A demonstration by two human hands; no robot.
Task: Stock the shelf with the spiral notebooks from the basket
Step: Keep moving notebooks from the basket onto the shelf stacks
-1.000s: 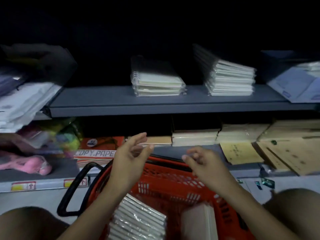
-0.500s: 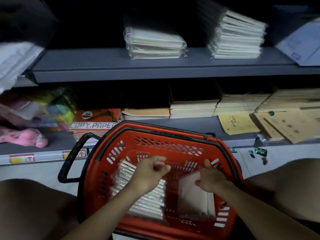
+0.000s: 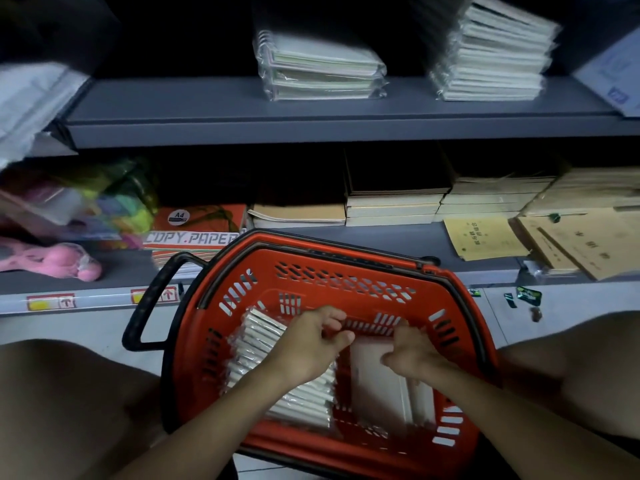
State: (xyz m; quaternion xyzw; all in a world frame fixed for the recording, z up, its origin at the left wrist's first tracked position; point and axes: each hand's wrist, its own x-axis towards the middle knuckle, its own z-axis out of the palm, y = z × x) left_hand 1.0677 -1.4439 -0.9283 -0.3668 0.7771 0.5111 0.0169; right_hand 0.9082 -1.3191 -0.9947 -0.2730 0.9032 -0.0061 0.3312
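A red basket (image 3: 346,271) stands on the floor between my knees. Inside it lie two plastic-wrapped packs of spiral notebooks, a left pack (image 3: 256,355) and a right pack (image 3: 377,389). My left hand (image 3: 308,348) hovers over the left pack with curled fingers close to the right pack's far corner; whether it holds anything is unclear. My right hand (image 3: 412,355) curls over the far edge of the right pack. On the grey upper shelf (image 3: 207,105) stand a low stack of wrapped notebooks (image 3: 322,71) and a taller stack (image 3: 495,57).
The lower shelf carries a copy paper ream (image 3: 197,233), brown exercise books (image 3: 394,206), yellow-brown envelopes (image 3: 485,237), a bag of coloured items (image 3: 104,202) and a pink toy (image 3: 59,261). The basket's black handle (image 3: 152,299) sticks out left. White paper packs (image 3: 27,105) overhang upper left.
Both hands dropped from above the basket rim down into the basket. My view tilted down. In the last half second the left hand shifted right, toward the right pack.
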